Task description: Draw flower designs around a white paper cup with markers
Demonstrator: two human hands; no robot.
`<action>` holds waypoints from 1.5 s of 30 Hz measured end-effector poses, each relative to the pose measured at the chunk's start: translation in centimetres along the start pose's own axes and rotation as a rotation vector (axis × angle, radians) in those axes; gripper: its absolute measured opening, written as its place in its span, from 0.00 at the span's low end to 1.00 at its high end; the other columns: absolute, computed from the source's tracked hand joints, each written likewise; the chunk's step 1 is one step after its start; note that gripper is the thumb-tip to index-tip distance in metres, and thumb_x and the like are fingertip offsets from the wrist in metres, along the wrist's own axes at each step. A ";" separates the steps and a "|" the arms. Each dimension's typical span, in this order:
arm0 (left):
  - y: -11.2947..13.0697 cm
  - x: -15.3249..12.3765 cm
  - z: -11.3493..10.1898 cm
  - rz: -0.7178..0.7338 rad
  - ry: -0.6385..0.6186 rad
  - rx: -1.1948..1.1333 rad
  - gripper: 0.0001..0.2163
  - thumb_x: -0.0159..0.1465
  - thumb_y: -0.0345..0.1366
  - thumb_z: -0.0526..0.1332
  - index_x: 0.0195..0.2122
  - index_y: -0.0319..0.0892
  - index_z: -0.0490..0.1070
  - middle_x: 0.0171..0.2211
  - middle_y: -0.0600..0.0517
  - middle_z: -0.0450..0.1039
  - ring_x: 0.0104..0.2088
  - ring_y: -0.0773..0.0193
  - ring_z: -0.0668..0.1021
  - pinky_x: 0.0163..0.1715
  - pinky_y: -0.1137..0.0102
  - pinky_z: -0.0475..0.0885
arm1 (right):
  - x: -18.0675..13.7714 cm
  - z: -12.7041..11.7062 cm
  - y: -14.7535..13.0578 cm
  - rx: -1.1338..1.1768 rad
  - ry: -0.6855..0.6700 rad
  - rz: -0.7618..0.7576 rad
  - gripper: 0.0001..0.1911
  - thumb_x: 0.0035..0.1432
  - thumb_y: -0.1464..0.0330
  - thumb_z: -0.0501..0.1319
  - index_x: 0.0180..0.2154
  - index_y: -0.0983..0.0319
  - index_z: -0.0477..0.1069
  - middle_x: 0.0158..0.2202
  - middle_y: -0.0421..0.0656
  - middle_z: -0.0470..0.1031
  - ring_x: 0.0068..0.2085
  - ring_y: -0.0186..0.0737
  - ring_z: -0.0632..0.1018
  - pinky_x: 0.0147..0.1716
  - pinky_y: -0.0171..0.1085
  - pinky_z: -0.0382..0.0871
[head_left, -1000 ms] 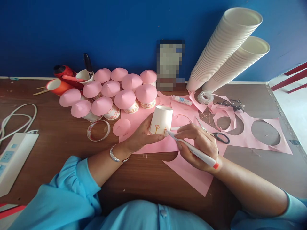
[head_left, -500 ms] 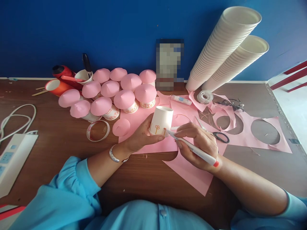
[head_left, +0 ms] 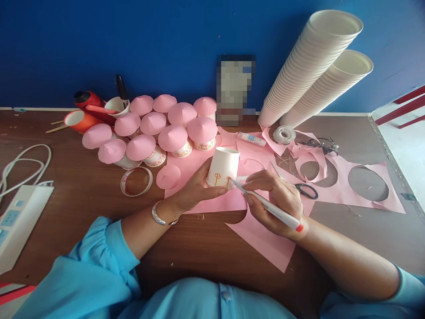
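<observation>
My left hand is wrapped round a white paper cup that stands upside down on pink paper, with small orange drawings near its rim. My right hand is closed on a white marker with an orange end. The marker's tip touches the cup's lower side beside the drawings. Both arms come from light blue sleeves.
Several cups with pink cone tops cluster behind. Two leaning stacks of white cups rest against the blue wall. Scissors, a tape roll, a glue tube, cut pink sheets, a cut cup ring and a power strip lie about.
The marker tip has shifted very slightly on the cup's side. Both hands otherwise stay in place.
</observation>
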State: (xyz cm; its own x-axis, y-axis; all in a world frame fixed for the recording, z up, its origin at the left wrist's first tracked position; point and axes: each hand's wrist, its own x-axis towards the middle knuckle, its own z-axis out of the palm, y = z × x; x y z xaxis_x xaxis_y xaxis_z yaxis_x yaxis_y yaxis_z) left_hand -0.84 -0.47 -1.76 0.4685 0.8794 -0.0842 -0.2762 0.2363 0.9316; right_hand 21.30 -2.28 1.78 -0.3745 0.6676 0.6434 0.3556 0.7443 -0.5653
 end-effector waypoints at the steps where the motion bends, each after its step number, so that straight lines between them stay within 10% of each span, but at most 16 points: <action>1: 0.0 0.0 0.0 0.001 0.000 0.002 0.30 0.58 0.41 0.77 0.61 0.49 0.72 0.53 0.47 0.76 0.49 0.55 0.77 0.47 0.63 0.72 | 0.0 0.0 0.0 0.000 -0.003 0.000 0.11 0.65 0.76 0.62 0.47 0.57 0.72 0.34 0.43 0.80 0.34 0.42 0.84 0.29 0.40 0.79; 45: -0.2 0.2 -0.4 0.037 -0.035 0.014 0.31 0.60 0.40 0.76 0.64 0.51 0.71 0.50 0.47 0.77 0.60 0.48 0.74 0.56 0.57 0.72 | 0.1 0.1 -0.1 -0.006 0.017 0.005 0.10 0.65 0.77 0.62 0.45 0.59 0.72 0.34 0.44 0.80 0.34 0.41 0.83 0.31 0.39 0.79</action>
State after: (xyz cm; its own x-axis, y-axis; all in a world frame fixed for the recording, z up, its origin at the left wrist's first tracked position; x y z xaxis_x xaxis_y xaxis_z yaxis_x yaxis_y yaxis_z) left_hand -1.03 -0.16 -2.10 0.4874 0.8724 -0.0369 -0.2825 0.1976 0.9387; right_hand 21.13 -2.33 1.87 -0.3582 0.6707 0.6495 0.3628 0.7410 -0.5650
